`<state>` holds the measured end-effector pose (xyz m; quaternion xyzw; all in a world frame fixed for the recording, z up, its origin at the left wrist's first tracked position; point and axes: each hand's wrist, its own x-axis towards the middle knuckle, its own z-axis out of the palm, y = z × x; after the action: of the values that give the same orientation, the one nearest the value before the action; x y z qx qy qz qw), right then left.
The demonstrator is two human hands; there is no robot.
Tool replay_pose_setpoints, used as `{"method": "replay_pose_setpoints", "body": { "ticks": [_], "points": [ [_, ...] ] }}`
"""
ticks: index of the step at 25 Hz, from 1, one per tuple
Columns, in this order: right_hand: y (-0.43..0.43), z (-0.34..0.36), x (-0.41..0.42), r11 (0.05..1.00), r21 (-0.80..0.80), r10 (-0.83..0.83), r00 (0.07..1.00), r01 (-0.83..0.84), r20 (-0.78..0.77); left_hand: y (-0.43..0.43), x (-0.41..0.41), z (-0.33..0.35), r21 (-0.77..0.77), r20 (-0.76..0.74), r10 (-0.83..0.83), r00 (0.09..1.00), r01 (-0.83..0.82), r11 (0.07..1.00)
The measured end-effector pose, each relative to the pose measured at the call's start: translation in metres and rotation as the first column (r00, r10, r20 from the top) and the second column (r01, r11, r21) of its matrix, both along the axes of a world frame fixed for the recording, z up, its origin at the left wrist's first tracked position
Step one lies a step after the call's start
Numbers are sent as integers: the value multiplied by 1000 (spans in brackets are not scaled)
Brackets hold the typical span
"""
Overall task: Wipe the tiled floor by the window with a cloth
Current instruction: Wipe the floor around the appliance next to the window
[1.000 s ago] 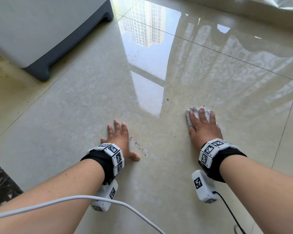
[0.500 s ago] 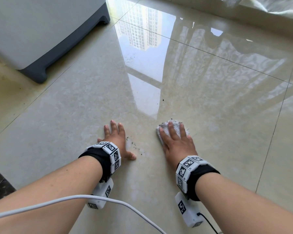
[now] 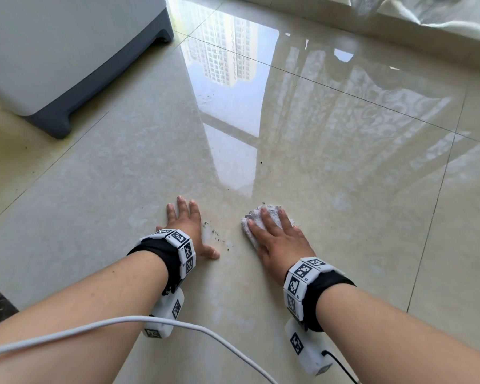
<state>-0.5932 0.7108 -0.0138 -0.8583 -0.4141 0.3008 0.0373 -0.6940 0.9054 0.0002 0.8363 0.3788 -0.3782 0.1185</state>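
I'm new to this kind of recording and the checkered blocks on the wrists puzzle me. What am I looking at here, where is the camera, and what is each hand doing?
No machine here: these are a person's two bare arms, seen from a camera worn on the head, looking forward and down. The checkered blocks are marker bands strapped round both wrists, with small white boxes hanging beneath; a white cable crosses in front of the left forearm.

The surface is a glossy tiled floor that mirrors a window and tall buildings. The right hand presses flat on a crumpled white cloth. The left hand lies flat on the tile, holding nothing. Between them sit dark dirt specks. A grey appliance stands at the upper left, a pale curtain at the upper right.
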Motion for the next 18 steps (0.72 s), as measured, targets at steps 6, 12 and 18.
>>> {"method": "replay_pose_setpoints", "body": {
  "ticks": [6, 12, 18],
  "points": [
    [-18, -7, 28, 983, -66, -171, 985, 172, 22, 4, -4, -9, 11, -4, -2, 1000, 2, 1000],
    [-25, -10, 47, 914, -155, -374, 926, 376, 43, 26, -7, -12, 24, 9, 3, 1000, -3, 1000],
    [5, -18, 27, 926, -147, -346, 937, 348, 41, 47, -24, -24, 25, 50, 43, 998, -44, 999]
  ]
}}
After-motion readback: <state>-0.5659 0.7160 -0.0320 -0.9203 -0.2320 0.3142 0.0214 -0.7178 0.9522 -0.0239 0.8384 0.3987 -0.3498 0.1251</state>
